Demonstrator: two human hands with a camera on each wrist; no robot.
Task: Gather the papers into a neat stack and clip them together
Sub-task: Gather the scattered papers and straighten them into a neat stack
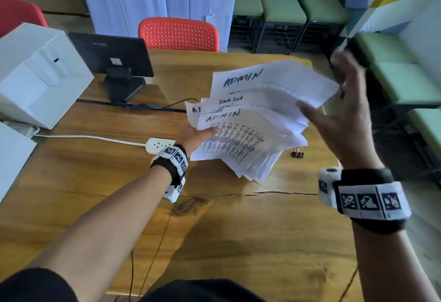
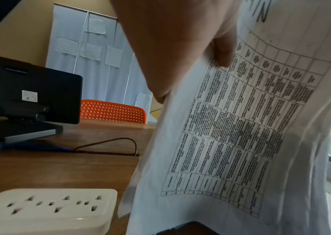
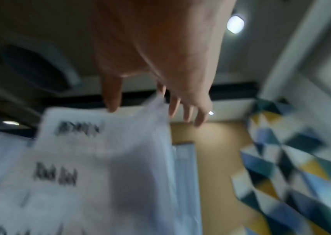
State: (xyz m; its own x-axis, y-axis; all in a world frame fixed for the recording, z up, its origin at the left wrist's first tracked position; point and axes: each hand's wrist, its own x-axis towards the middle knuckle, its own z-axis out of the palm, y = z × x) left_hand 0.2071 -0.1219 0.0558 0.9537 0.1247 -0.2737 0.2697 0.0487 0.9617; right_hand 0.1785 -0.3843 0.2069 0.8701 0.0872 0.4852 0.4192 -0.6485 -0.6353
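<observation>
We see the left hand point(image 1: 193, 136) gripping a fanned sheaf of papers point(image 1: 253, 120) above the wooden table point(image 1: 95, 194), thumb curled over the top sheet near its left edge and the other fingers hidden beneath. In the left wrist view the thumb point(image 2: 224, 52) presses onto a printed grid on that sheet. The sheets are splayed rather than squared: their headed ends, lettered "ADMIN" and "Task List", point away from us toward the red chair point(image 1: 179, 34), and their long axes run from the far left down to the near right, each sheet turned a little from the next. The near corners hang close to the tabletop; we cannot tell whether they touch it.

The right hand point(image 1: 346, 115) is raised at the right edge of the sheaf with fingers spread and nearly straight, holding nothing. Its thumb lies at the paper edge, though blur makes contact uncertain in both the head and right wrist views.

1 black binder clip point(image 1: 297, 152) sits on the table just beside the papers' near right corner. A white power strip point(image 1: 158, 145) lies by the left wrist, and a dark monitor point(image 1: 112, 56) stands behind it.
</observation>
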